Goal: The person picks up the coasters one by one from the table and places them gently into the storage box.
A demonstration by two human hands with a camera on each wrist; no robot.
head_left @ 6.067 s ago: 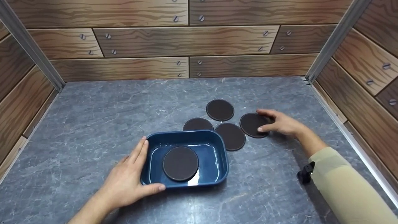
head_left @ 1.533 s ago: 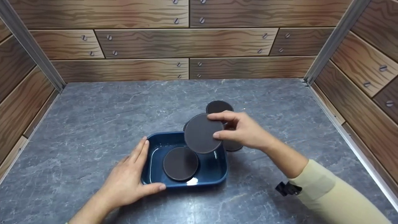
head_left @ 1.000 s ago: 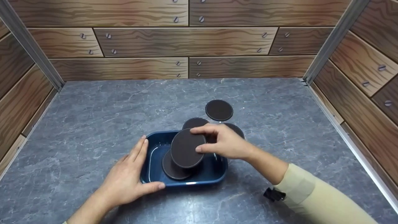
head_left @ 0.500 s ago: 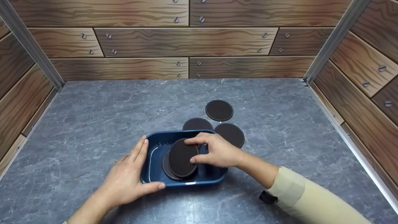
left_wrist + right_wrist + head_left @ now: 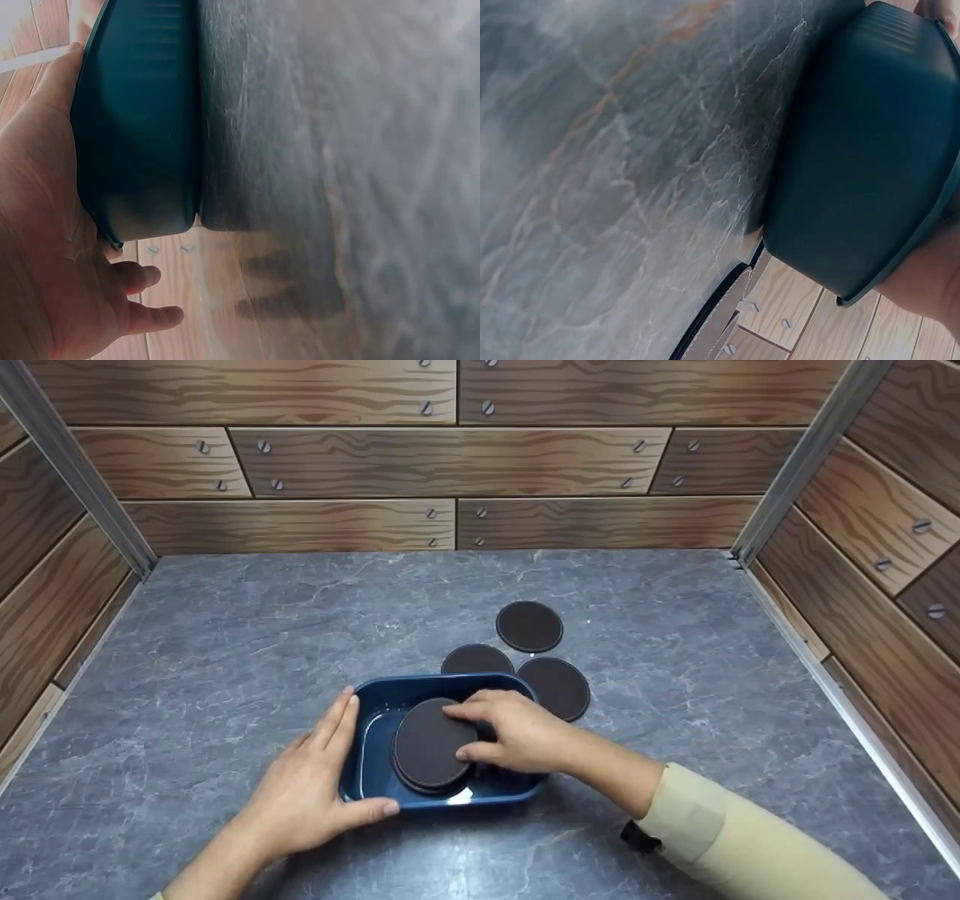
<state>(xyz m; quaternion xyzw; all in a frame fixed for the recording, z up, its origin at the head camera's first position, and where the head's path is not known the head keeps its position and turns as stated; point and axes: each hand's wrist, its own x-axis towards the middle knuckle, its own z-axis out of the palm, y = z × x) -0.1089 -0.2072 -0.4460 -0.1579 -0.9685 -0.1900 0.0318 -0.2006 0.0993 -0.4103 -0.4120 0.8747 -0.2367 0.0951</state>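
In the head view a dark blue rectangular baking dish (image 5: 409,684) stands on the table. My left hand (image 5: 300,791) holds its left end, fingers along the side and thumb on the front rim. The left wrist view shows the dish's outer wall (image 5: 142,112) beside the palm. Inside the dish, my right hand (image 5: 517,727) pinches the right edge of a round dark brown coaster (image 5: 427,742) between thumb and fingers. This coaster lies over another one, whose front edge (image 5: 420,790) peeks out below. In the right wrist view the dish wall (image 5: 862,150) hides the fingertips.
Behind the dish lie three more coasters: one at the back (image 5: 529,626), one partly covered by the dish rim (image 5: 477,658), one right of it (image 5: 559,688). Wood-patterned walls (image 5: 450,461) enclose the grey marbled table (image 5: 285,615) at the back and sides.
My right hand has picked up the rightmost coaster, carried it left over the dish and lowered it onto the coaster inside. My left hand has stayed at the dish's left end.
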